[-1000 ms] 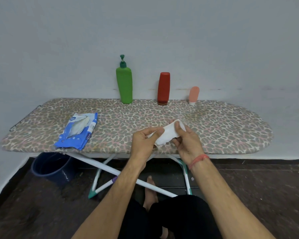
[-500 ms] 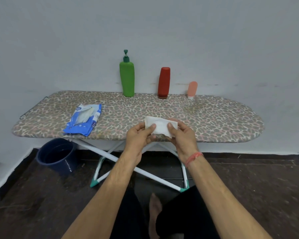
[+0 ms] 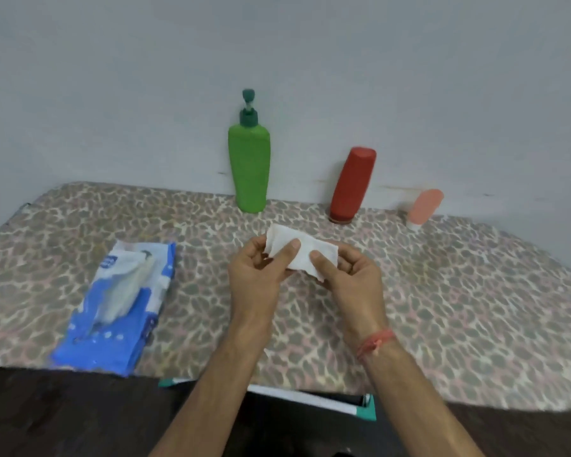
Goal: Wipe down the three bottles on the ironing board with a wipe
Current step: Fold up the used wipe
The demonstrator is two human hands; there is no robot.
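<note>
Three bottles stand along the wall at the back of the ironing board (image 3: 459, 308): a tall green pump bottle (image 3: 249, 166), a red bottle (image 3: 351, 186) standing on its cap, and a small pink tube (image 3: 424, 206). Over the middle of the board I hold a folded white wipe (image 3: 302, 250) between both hands. My left hand (image 3: 261, 272) pinches its left part with the thumb on top. My right hand (image 3: 346, 275) pinches its right part. Both hands are well short of the bottles.
A blue pack of wipes (image 3: 119, 305) lies open on the left part of the board. The board's white and teal legs (image 3: 310, 400) show under the front edge, above a dark floor. A plain grey wall rises right behind the bottles.
The view has come much closer to the board. Both hands have carried the wipe forward over the board, and it now lies flatter between my fingers.
</note>
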